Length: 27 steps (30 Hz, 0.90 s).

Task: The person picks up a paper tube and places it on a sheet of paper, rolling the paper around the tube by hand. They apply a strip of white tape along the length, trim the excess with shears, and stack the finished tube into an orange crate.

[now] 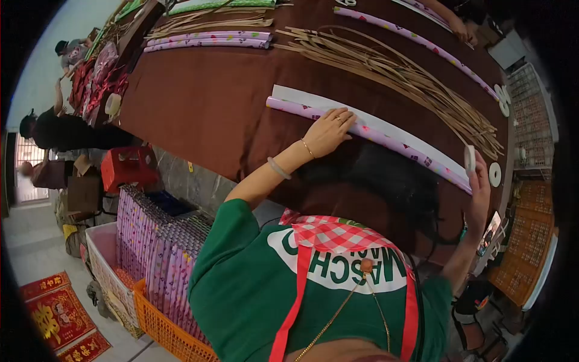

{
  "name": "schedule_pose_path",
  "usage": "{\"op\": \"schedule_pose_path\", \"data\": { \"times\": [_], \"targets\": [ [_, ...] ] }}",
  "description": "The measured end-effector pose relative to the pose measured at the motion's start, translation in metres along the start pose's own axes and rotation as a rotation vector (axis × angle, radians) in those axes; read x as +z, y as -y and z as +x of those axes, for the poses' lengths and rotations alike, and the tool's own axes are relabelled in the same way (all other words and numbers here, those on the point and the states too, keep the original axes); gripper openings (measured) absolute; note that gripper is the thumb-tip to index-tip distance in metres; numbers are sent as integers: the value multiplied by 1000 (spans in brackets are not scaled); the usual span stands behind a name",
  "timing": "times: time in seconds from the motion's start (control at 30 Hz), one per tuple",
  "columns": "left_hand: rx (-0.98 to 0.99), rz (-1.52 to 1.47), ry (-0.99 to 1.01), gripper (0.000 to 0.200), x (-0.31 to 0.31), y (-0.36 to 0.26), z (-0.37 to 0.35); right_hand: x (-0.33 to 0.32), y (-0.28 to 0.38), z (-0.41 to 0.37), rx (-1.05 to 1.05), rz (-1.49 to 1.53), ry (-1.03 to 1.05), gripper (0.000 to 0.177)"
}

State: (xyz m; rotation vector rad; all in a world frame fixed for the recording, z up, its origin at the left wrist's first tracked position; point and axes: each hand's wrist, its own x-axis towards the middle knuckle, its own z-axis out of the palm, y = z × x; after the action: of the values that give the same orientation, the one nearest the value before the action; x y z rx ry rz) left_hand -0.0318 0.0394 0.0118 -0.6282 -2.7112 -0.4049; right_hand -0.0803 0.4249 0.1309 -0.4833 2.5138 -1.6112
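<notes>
A lilac patterned sheet of wrapping paper, partly rolled into a long tube, lies across the brown table, its white underside showing along the far edge. My left hand is closed over the middle of this tube, fingers across its top and thumb on the near side. At the tube's right end, my right hand holds a small white roll of tape upright between its fingers. Another white tape roll lies just right of that hand.
Beyond the paper lies a bundle of thin brown strips. Finished lilac tubes lie at the far left, and another long tube farther back. An orange crate and stacked tubes stand at lower left. Another person's hands are at the far edge.
</notes>
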Motion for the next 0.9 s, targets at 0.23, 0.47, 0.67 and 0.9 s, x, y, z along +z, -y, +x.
{"op": "schedule_pose_path", "data": {
  "times": [0.23, 0.47, 0.67, 0.9],
  "targets": [
    [23, -93, -112, 36, -32, -17, 15, 75, 34, 41, -162, 120, 316, 10],
    [-460, -1087, -63, 23, -89, -45, 45, 108, 59, 65, -401, -126, 434, 19],
    [-573, -1129, -27, 21, -87, -33, 41, 128, 63, 72, -458, -198, 454, 16],
    [-554, -974, -113, 19, -122, 6, 35, 170, 41, 104, 538, 474, 779, 49]
  ]
}}
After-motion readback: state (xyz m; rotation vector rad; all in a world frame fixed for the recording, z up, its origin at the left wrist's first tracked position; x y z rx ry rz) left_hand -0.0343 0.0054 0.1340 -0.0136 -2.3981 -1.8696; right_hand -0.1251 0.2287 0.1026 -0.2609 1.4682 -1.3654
